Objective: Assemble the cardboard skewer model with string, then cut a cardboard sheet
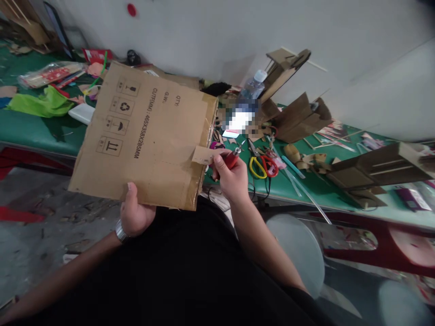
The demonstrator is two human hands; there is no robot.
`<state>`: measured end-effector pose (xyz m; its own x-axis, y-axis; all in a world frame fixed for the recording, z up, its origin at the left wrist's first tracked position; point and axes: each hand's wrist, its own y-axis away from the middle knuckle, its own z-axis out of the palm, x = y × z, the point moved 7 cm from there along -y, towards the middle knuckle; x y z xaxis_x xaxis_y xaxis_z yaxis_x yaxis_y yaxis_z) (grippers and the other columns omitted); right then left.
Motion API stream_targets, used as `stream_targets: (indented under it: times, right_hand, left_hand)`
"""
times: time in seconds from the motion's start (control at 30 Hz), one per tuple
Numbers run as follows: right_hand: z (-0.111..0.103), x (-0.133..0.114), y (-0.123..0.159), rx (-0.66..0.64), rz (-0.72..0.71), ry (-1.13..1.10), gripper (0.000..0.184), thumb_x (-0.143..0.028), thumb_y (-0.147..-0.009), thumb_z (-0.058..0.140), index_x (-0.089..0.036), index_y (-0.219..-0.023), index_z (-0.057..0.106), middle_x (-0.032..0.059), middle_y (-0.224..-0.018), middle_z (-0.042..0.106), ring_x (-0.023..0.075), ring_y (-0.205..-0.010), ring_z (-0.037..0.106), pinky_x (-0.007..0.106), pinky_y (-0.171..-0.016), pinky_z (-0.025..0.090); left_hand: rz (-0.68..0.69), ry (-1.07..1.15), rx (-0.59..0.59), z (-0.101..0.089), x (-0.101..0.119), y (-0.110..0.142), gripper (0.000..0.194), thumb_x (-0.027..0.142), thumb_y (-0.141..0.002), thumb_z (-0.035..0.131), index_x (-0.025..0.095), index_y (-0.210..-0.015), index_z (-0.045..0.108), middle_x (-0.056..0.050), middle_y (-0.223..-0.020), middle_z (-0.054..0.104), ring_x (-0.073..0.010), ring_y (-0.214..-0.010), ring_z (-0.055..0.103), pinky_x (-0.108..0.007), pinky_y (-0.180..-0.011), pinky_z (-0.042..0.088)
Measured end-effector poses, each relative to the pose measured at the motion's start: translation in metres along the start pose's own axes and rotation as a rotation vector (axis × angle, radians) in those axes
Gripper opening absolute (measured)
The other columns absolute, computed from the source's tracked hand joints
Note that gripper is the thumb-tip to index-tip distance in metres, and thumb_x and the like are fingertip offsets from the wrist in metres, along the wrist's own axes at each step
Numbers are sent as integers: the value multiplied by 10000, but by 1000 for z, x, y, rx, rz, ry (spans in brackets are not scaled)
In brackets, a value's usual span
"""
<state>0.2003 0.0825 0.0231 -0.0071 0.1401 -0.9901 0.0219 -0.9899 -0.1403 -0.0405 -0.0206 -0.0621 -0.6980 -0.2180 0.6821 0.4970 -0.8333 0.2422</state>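
Observation:
My left hand (137,213) grips the lower edge of a large brown cardboard sheet (146,136), thumb on the printed face. The sheet is tilted, with packing symbols and text on it and shiny tape along its right edge. My right hand (234,177) is closed around a red-handled craft knife (232,159), its thin metal tip pointing up and away from the sheet. The same hand pinches a small cardboard strip (204,155) against the sheet's right edge. Faint outlines mark the sheet near the strip. My right fingers are partly hidden behind the strip and handle.
Scissors (261,166) with yellow and red handles lie on the green table (84,138). A clear bottle (253,88), a cardboard bag shape (302,118) and a cardboard frame (370,170) stand along the wall side. Green cloth (41,104) lies left. A round stool (299,253) stands below.

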Motion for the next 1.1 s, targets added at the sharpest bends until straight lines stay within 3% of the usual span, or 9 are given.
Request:
stream_targets:
  times: [0.13, 0.23, 0.33, 0.43, 0.57, 0.77, 0.9, 1.0, 1.1]
  right_hand:
    - [-6, 11, 7, -71, 144, -141, 416, -568, -800, 843, -223, -904, 635, -78, -633, 519, 71, -460, 435, 258, -479, 341]
    - [-13, 14, 12, -94, 259, -282, 383, -493, -775, 863, -220, -922, 638, -83, -673, 531, 49, -441, 386, 265, -514, 381]
    - [-21, 10, 15, -76, 257, -334, 358, -486, -791, 829, -222, -953, 649, -70, -758, 575, 30, -432, 351, 283, -561, 448]
    - [-24, 9, 22, -41, 217, -298, 325, -466, -808, 817, -216, -950, 665, -57, -763, 595, 33, -426, 381, 268, -512, 404]
    - [-9, 21, 41, -101, 246, -144, 360, -477, -840, 814, -198, -1033, 694, -43, -729, 606, 49, -432, 415, 243, -430, 307]
    - [15, 41, 60, -111, 340, -111, 459, -478, -761, 873, -210, -1053, 643, -55, -768, 600, 56, -445, 437, 226, -390, 340]
    - [23, 44, 59, -112, 367, -176, 477, -490, -771, 856, -209, -1076, 621, -83, -671, 560, 61, -423, 409, 237, -415, 335]
    - [27, 43, 57, -135, 372, -160, 476, -510, -768, 853, -218, -1062, 619, -89, -642, 539, 68, -426, 402, 240, -420, 324]
    - [30, 41, 59, -174, 370, -118, 482, -542, -787, 836, -232, -1087, 620, -90, -637, 523, 77, -436, 404, 241, -431, 329]
  left_hand:
    - [-6, -2, 53, 0, 1, 0, 391, 472, -948, 728, 231, -1255, 750, -50, -1349, 750, -256, -1376, 617, -342, -1095, 553]
    - [-34, -8, 82, 0, -1, -1, 422, 465, -942, 736, 229, -1291, 728, -55, -1362, 741, -266, -1354, 628, -365, -1073, 562]
    - [-17, -14, 58, 5, 1, -3, 441, 482, -954, 715, 240, -1322, 704, -64, -1391, 722, -278, -1377, 602, -392, -1035, 579]
    - [-12, -8, -17, 12, 3, -5, 427, 514, -968, 688, 246, -1299, 713, -70, -1418, 703, -272, -1352, 613, -384, -1002, 595]
    - [-88, -38, -113, 19, -2, -7, 466, 579, -957, 676, 228, -1258, 737, -93, -1404, 704, -264, -1207, 688, -406, -984, 619]
    - [-123, -90, -78, 16, -10, -9, 423, 564, -979, 650, 261, -1263, 729, -58, -1350, 734, -199, -1012, 746, -363, -919, 651]
    - [-204, -145, -193, 21, -20, -6, 408, 511, -853, 812, 257, -1168, 759, -73, -1187, 794, -279, -1007, 766, -405, -867, 665]
    - [-357, -235, -326, 24, -33, 2, 360, 503, -816, 838, 191, -989, 794, -124, -949, 809, -371, -1017, 766, -450, -800, 664]
    - [-465, -363, -480, 29, -42, 10, 406, 560, -825, 812, 157, -867, 790, -131, -778, 770, -343, -841, 771, -407, -643, 635]
